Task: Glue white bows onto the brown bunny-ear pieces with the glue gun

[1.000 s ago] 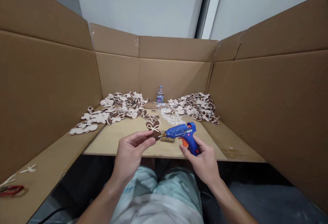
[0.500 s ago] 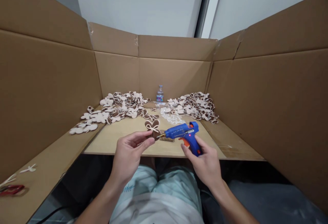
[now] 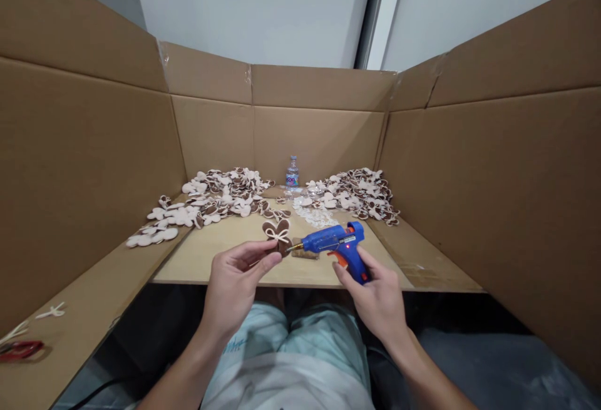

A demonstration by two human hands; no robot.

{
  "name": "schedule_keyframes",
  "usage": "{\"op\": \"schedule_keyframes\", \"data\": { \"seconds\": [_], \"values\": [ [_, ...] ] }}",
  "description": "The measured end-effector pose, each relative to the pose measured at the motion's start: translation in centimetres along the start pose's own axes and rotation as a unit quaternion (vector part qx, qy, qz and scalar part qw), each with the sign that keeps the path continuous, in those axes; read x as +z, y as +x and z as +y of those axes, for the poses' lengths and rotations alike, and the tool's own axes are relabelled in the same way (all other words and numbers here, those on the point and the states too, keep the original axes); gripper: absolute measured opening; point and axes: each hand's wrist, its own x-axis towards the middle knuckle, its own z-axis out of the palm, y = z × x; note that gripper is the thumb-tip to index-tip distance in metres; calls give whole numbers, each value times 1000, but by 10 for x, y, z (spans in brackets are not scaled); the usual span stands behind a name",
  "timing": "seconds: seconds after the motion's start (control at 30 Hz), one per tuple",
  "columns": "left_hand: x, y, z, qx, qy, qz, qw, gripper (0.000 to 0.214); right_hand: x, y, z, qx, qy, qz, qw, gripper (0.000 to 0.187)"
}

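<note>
Between the thumb and fingers of my left hand (image 3: 239, 275) is a brown felt bunny-head cutout (image 3: 282, 247), held up over the front of the board. A cream bow (image 3: 277, 235) lies across it below the two ears. My right hand (image 3: 378, 297) grips a blue hot glue gun (image 3: 328, 239) by its handle, with the thumb by the orange trigger (image 3: 339, 258). A red light glows on the gun's side. Its metal nozzle points left and meets the right edge of the cutout, or is very close to it; I cannot tell which.
Piles of brown and white felt pieces lie at the back left (image 3: 225, 188) and back right (image 3: 361, 194). Between them stand a water bottle (image 3: 292, 173) and white lacy pieces (image 3: 317, 213). Red-handled scissors (image 3: 21, 350) and a loose bow (image 3: 52, 310) rest far left. Cardboard walls (image 3: 323, 141) surround the board.
The felt cutout has tilted slightly to the left in my left hand. The glue gun has barely moved, its nozzle still at the cutout's right edge.
</note>
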Motion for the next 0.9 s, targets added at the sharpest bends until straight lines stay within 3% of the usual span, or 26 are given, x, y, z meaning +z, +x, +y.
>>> {"op": "schedule_keyframes", "data": {
  "seconds": [0.47,0.67,0.8,0.9],
  "values": [
    [-1,1,0,10,5,9,1000,18,-2,2,0,5,0,11,1000,24],
    [0,4,-4,9,0,-6,1000,19,-10,7,0,101,95,-56,989,32],
    [0,7,-7,13,11,-12,1000,19,-10,10,6,190,208,-115,953,41],
    [-3,13,-16,39,63,0,997,17,-6,13,14,214,271,-130,930,40]
  ]
}}
